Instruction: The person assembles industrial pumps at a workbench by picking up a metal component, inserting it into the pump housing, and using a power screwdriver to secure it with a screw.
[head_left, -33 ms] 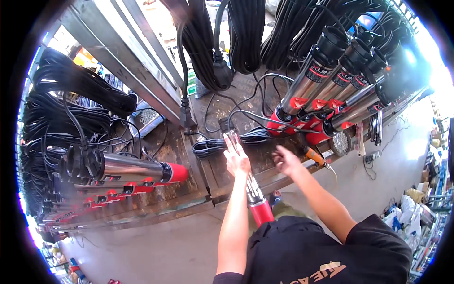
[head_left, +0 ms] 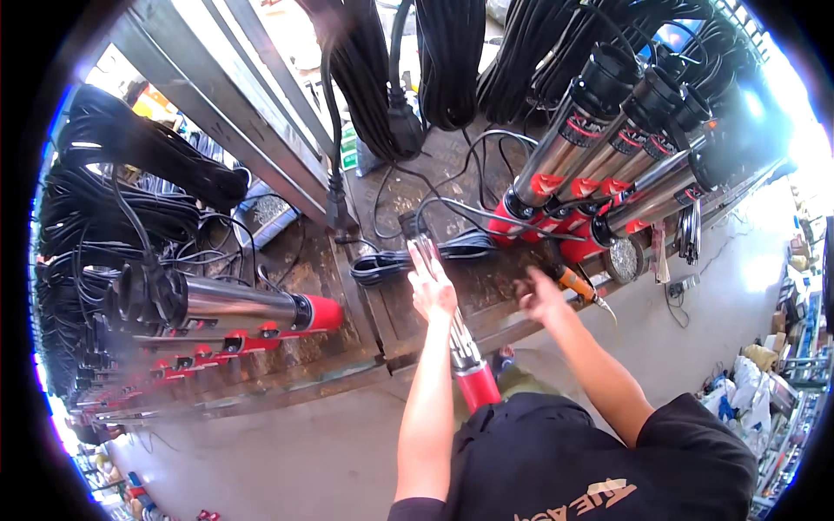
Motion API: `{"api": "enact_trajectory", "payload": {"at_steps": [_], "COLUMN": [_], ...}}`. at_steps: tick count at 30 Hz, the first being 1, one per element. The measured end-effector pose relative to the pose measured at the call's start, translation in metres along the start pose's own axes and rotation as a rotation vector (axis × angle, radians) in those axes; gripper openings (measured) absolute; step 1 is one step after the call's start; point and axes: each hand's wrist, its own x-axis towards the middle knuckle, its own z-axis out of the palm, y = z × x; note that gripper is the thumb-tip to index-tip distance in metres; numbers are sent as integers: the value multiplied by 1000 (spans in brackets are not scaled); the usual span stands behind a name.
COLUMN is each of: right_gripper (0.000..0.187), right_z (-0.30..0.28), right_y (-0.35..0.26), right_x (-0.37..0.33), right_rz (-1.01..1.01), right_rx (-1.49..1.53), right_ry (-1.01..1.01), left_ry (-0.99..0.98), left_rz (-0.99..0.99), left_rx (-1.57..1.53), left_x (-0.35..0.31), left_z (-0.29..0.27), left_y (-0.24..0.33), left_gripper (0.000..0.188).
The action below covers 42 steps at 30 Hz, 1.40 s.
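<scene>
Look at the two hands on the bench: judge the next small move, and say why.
Probably the right hand closes on the orange-handled screwdriver beside it, since the left hand already rests on the steel pump lying across the workbench.

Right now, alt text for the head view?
A person's left hand rests on a steel pump with a red end, lying over the workbench edge; the right hand reaches for a screwdriver. More pumps and cable coils surround them.

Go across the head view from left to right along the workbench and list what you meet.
Black cable coils → lone steel pump with red end → left hand on an upright steel pump → right hand → orange-handled tool → leaning row of pumps.
</scene>
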Motion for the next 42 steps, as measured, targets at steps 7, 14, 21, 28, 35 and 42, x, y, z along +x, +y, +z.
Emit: {"api": "enact_trajectory", "payload": {"at_steps": [7,14,21,28,35,42], "right_gripper": [60,31,32,36,36,61], "right_z": [-118,-89,-82,-14,82,179], "right_y": [-70,-62,-25,4,29,30], "right_x": [16,43,11,-96,-164,-153], "right_rz": [174,-90,-234,51,-561,-1494], "right_rx": [550,480,443,864,614,168], "right_ry": [5,496,284,-725,-398,-554], "left_ry": [27,8,3,32,19,-22], "left_rz": [32,39,-26,72,34,-22], "left_rx": [-33,21,63,32,-12,-20], "left_x": [1,-2,0,1,0,1], "left_z": [3,1,5,4,1,-2], "left_y": [-4,3,1,1,5,4], "left_gripper": [63,64,66,65,64,63]}}
